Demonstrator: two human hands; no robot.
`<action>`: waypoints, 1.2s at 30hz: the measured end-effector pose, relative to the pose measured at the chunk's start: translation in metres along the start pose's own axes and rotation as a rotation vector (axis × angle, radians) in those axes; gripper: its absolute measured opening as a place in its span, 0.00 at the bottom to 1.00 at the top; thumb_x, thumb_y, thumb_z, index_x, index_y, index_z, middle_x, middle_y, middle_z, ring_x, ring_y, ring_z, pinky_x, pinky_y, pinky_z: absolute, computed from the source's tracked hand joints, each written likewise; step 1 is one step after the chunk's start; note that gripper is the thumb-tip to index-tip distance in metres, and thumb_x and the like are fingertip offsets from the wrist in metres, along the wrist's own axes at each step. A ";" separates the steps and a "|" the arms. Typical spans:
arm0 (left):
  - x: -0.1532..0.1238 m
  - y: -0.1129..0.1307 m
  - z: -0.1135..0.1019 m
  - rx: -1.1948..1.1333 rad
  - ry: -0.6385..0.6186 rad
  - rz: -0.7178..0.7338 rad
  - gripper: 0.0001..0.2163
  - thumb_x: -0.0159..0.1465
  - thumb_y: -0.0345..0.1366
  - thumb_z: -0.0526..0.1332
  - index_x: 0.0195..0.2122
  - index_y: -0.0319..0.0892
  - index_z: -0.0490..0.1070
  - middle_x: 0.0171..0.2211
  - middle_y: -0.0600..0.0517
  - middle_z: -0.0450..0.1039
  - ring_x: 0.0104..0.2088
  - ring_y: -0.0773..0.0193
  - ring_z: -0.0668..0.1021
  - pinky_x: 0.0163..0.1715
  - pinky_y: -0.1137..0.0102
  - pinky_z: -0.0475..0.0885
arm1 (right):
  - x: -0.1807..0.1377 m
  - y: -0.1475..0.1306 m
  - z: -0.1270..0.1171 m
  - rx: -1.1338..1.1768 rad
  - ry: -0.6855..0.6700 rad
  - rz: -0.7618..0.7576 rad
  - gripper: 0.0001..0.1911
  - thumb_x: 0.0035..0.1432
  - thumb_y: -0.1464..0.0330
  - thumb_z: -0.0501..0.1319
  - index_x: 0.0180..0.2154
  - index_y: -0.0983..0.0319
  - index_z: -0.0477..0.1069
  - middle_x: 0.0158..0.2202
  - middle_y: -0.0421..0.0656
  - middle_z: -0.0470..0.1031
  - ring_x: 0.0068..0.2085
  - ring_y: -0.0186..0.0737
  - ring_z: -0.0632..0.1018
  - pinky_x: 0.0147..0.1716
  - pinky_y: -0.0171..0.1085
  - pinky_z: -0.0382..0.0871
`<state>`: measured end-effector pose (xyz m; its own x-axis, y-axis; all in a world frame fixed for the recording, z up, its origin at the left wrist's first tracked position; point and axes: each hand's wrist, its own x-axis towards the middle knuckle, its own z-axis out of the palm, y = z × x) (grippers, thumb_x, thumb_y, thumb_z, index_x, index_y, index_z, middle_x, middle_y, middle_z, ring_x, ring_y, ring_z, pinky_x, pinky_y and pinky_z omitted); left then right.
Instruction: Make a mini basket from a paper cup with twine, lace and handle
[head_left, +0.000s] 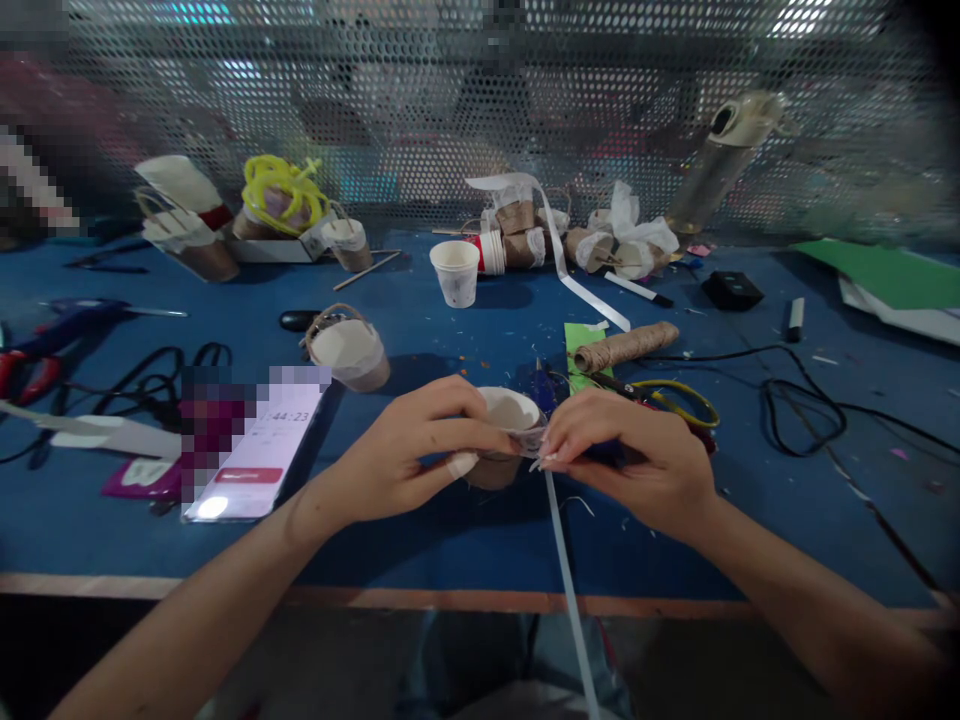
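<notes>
A small paper cup [495,471], brown on its lower part with a white band at the rim, stands near the table's front edge. My left hand [427,440] is closed around its left side, fingers along the rim. At the cup's right rim my right hand [630,455] pinches the end of a narrow white ribbon [564,550]. From there the ribbon hangs down over the table edge towards my lap. Behind my right hand, partly hidden, lies a blue glue gun [541,385].
A finished-looking cup basket [349,355] with a twine handle stands left of the phone [262,450]'s top edge. A plain white cup [455,272], a twine roll [628,347], yellow-handled scissors [679,395] and a black cable [780,420] lie beyond. A perforated metal screen [420,120] closes the back.
</notes>
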<state>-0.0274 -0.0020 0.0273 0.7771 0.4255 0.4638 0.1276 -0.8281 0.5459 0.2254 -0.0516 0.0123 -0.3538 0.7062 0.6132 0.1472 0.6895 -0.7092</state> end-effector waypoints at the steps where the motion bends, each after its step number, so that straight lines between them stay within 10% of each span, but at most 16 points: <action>1: 0.000 0.000 0.001 0.009 -0.005 0.006 0.15 0.74 0.42 0.52 0.46 0.44 0.78 0.39 0.46 0.75 0.43 0.58 0.77 0.48 0.63 0.74 | 0.000 -0.001 0.001 -0.029 0.010 -0.012 0.07 0.60 0.76 0.67 0.36 0.58 0.76 0.34 0.42 0.83 0.39 0.41 0.82 0.43 0.44 0.76; 36: -0.003 0.007 0.015 0.008 -0.039 0.040 0.14 0.66 0.31 0.60 0.53 0.40 0.65 0.49 0.42 0.72 0.54 0.53 0.73 0.56 0.57 0.68 | -0.009 -0.001 0.020 -0.236 0.027 0.010 0.15 0.58 0.72 0.70 0.45 0.59 0.69 0.40 0.42 0.77 0.37 0.37 0.79 0.38 0.36 0.75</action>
<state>-0.0195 -0.0145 0.0196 0.8049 0.3776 0.4578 0.1004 -0.8470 0.5221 0.2103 -0.0622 0.0006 -0.3272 0.7149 0.6179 0.3636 0.6988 -0.6160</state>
